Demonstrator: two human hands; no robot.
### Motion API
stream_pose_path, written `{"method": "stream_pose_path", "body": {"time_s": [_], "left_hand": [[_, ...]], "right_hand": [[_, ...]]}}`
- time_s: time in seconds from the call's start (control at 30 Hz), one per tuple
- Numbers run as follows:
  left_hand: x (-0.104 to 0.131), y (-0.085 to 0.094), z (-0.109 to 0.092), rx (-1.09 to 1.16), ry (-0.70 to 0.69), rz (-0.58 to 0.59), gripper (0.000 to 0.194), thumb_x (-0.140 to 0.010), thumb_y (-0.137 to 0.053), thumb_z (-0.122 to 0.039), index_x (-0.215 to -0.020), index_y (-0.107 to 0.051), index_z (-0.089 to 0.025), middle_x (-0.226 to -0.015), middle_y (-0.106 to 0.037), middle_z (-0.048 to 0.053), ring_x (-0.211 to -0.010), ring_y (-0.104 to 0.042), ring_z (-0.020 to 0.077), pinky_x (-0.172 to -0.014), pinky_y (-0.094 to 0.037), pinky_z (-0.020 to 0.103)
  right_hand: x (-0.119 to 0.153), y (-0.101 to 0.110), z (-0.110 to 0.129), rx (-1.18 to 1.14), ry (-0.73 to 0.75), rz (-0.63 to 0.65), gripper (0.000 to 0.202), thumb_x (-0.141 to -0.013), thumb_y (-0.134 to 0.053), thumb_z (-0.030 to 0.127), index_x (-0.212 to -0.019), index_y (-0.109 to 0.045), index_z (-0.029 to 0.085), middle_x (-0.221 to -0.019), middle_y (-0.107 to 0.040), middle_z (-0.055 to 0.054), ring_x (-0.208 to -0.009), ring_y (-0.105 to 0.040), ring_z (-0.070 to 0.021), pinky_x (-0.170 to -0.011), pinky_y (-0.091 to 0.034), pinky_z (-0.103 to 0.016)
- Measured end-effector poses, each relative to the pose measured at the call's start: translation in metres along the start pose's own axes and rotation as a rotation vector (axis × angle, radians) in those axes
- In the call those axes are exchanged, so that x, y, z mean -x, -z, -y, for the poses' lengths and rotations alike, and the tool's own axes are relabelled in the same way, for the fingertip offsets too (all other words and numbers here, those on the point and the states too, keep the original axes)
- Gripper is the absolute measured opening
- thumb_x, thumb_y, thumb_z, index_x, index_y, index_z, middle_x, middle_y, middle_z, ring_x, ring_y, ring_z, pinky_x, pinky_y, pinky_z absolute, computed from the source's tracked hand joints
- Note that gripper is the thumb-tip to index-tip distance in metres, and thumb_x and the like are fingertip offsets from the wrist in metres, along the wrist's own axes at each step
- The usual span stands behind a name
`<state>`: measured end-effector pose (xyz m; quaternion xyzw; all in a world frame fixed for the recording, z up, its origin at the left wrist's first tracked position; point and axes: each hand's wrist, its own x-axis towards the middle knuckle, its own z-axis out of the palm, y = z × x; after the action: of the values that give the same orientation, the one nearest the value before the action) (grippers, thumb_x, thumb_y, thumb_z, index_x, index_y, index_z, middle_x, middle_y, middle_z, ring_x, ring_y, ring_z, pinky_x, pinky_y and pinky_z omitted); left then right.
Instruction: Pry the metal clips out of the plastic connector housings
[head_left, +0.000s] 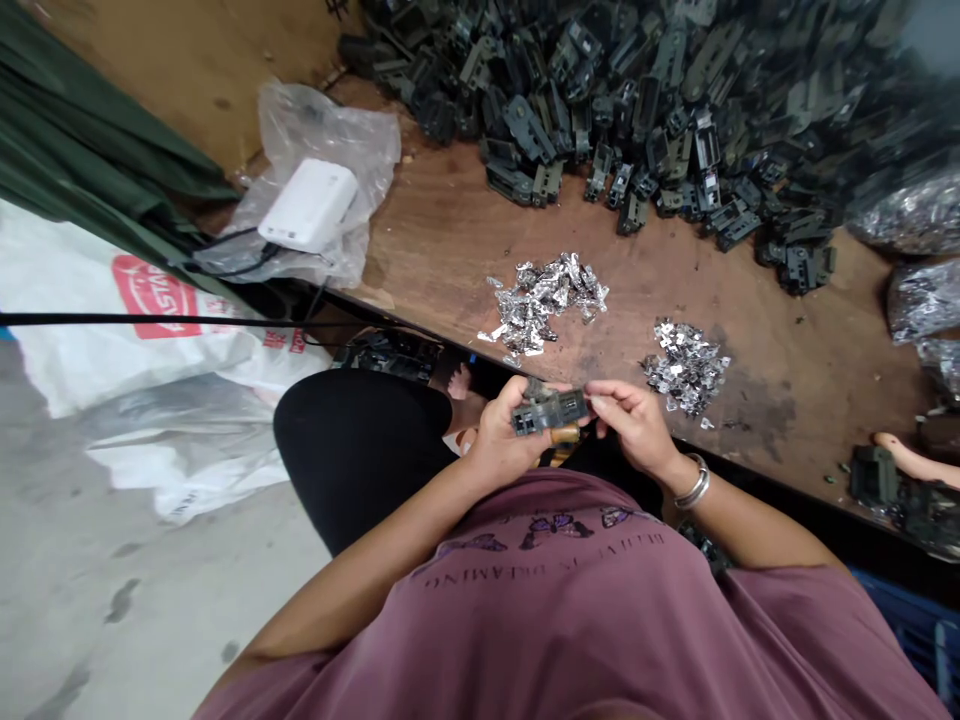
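My left hand (502, 437) is wrapped round a dark grey-green moulded plastic part (551, 412), held above my lap at the table's front edge. Slots and small openings show on the part's upper face. My right hand (632, 422) has thumb and forefinger pinched together at the right end of this part. Whatever lies between those fingertips is too small to make out. Just beyond the hands, two heaps of small shiny metal pieces lie on the table: a larger heap (551, 300) and a smaller heap (686, 365) to its right.
A big pile of similar dark plastic parts (675, 120) covers the back of the brown table (427, 225). Clear plastic bags of metal pieces (919, 215) sit at the right. A white box with cables (309, 205) rests on plastic film at the left. Another person's arm (919, 462) shows far right.
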<state>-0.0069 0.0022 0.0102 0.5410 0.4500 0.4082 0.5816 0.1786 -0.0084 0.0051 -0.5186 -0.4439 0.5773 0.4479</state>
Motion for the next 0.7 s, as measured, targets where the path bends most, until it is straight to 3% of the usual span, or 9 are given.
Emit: {"method": "stream_pose_path", "body": {"time_s": [0.1,0.23,0.37,0.47,0.6,0.7], "left_hand": [[0.001,-0.003,0.006,0.038,-0.031,-0.012,0.041,-0.067,-0.082,-0.036,-0.097,-0.059,-0.019,-0.109,-0.072,0.011,-0.094,-0.07,0.0214,-0.086,-0.055,0.035],[0.001,0.005,0.014,0.061,-0.095,0.005,0.038,-0.069,-0.08,-0.03,-0.098,-0.06,-0.018,-0.12,-0.068,0.014,-0.115,-0.063,0.0251,-0.103,-0.046,0.041],[0.005,0.024,0.009,0.218,0.123,0.203,0.067,-0.06,-0.086,-0.036,-0.119,-0.059,-0.017,-0.125,-0.065,0.015,-0.112,-0.064,0.0289,-0.097,-0.049,0.04],[0.009,0.032,0.004,0.423,0.299,0.252,0.064,-0.069,-0.079,-0.047,-0.121,-0.06,-0.015,-0.116,-0.068,0.014,-0.098,-0.067,0.026,-0.083,-0.052,0.034],[0.01,0.03,0.003,0.435,0.519,0.158,0.051,-0.076,-0.075,-0.039,-0.118,-0.06,-0.016,-0.096,-0.07,0.009,-0.069,-0.065,0.0139,-0.056,-0.047,0.022],[0.007,0.026,0.004,0.53,0.522,0.068,0.054,-0.075,-0.072,-0.035,-0.123,-0.055,-0.018,-0.095,-0.069,0.008,-0.065,-0.064,0.0129,-0.052,-0.047,0.022]], "right_hand": [[-0.006,-0.012,-0.004,-0.219,-0.18,0.061,0.029,-0.073,-0.074,0.044,-0.089,-0.07,0.019,-0.066,-0.065,0.0,-0.045,-0.047,-0.0083,-0.042,-0.038,-0.021],[-0.013,-0.018,-0.006,-0.422,-0.291,0.181,0.038,-0.067,-0.078,0.044,-0.094,-0.066,0.02,-0.072,-0.06,0.002,-0.043,-0.029,-0.0043,-0.038,-0.024,-0.02],[-0.014,-0.015,-0.006,-0.435,-0.276,0.265,0.046,-0.071,-0.077,0.047,-0.107,-0.057,0.024,-0.064,-0.046,0.008,-0.042,-0.022,-0.004,-0.038,-0.018,-0.019],[-0.014,-0.016,-0.006,-0.274,-0.176,0.277,0.046,-0.078,-0.073,0.045,-0.114,-0.053,0.025,-0.07,-0.048,0.007,-0.044,-0.031,-0.0036,-0.04,-0.023,-0.019],[-0.027,-0.018,0.003,0.2,0.062,0.431,0.033,-0.091,-0.057,0.041,-0.119,-0.053,0.023,-0.082,-0.059,0.002,-0.054,-0.048,-0.0074,-0.05,-0.04,-0.022],[-0.055,-0.018,0.016,0.67,0.313,0.394,0.024,-0.099,-0.044,0.033,-0.109,-0.061,0.019,-0.083,-0.064,-0.003,-0.072,-0.059,-0.0134,-0.068,-0.047,-0.027]]}}
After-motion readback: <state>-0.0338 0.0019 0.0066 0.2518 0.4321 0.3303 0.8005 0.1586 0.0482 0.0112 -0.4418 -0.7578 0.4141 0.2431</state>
